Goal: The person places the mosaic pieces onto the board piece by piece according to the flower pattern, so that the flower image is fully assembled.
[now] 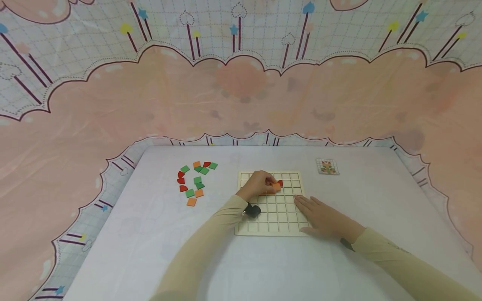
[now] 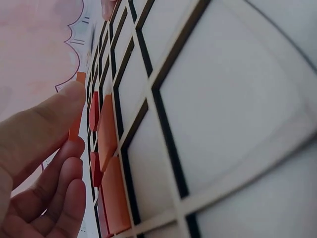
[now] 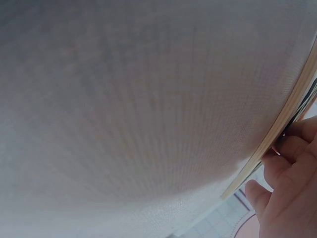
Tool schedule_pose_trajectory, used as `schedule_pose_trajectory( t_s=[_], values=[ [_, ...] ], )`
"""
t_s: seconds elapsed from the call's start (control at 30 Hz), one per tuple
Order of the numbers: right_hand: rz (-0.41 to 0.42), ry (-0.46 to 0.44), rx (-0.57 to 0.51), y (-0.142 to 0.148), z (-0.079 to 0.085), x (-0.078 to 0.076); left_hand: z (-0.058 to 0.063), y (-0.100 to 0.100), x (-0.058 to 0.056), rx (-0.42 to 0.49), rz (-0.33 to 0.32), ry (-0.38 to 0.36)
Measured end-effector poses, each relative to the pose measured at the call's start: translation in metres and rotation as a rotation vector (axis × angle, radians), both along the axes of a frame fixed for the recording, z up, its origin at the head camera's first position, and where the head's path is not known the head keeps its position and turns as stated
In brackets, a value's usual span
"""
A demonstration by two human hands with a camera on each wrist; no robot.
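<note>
A pale grid board (image 1: 271, 228) lies on the white table. Over its upper part, my left hand (image 1: 259, 184) pinches an orange square tile (image 1: 276, 187) between thumb and fingertips. The left wrist view shows that orange tile (image 2: 76, 119) edge-on, held apart from the board. Orange tiles (image 2: 115, 198) and red tiles (image 2: 94, 111) sit in the grid cells near it; in the head view the left hand partly hides them. My right hand (image 1: 324, 215) rests on the board's right edge with fingers extended. From the right wrist, its fingers are seen touching the board's wooden side (image 3: 272, 131).
Left of the board, loose green tiles (image 1: 190, 193), red tiles (image 1: 181, 181) and orange tiles (image 1: 191, 202) lie scattered. A small pattern card (image 1: 327, 167) lies at the back right. A patterned peach cloth (image 1: 241, 104) hangs behind the table.
</note>
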State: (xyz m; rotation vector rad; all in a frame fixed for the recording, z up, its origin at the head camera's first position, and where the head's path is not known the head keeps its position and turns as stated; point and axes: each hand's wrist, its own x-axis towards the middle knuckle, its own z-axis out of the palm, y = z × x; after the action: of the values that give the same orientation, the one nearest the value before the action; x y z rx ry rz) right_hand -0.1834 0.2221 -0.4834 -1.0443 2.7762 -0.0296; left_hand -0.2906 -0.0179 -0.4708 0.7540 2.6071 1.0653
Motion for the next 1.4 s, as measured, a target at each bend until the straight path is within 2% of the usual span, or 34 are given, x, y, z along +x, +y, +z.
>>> schedule_pose_trajectory(
  t_s=[0.53, 0.83, 1.0, 1.2, 1.4],
  values=[
    [0.002, 0.001, 0.0, -0.001, 0.003, 0.002, -0.01, 0.012, -0.002, -0.079, -0.042, 0.047],
    [-0.005, -0.005, 0.003, -0.001, 0.0, 0.001, -0.007, 0.007, 0.0, -0.078, -0.01, 0.018],
    [-0.001, 0.006, 0.001, 0.0, -0.001, 0.001, -0.004, 0.007, 0.001, -0.089, -0.018, 0.019],
    [0.029, 0.05, -0.037, 0.001, -0.002, 0.003, -0.007, 0.008, 0.001, -0.088, -0.028, 0.032],
    [0.009, 0.024, -0.002, 0.001, 0.0, 0.001, -0.009, 0.008, 0.0, -0.05, -0.025, 0.02]
  ],
)
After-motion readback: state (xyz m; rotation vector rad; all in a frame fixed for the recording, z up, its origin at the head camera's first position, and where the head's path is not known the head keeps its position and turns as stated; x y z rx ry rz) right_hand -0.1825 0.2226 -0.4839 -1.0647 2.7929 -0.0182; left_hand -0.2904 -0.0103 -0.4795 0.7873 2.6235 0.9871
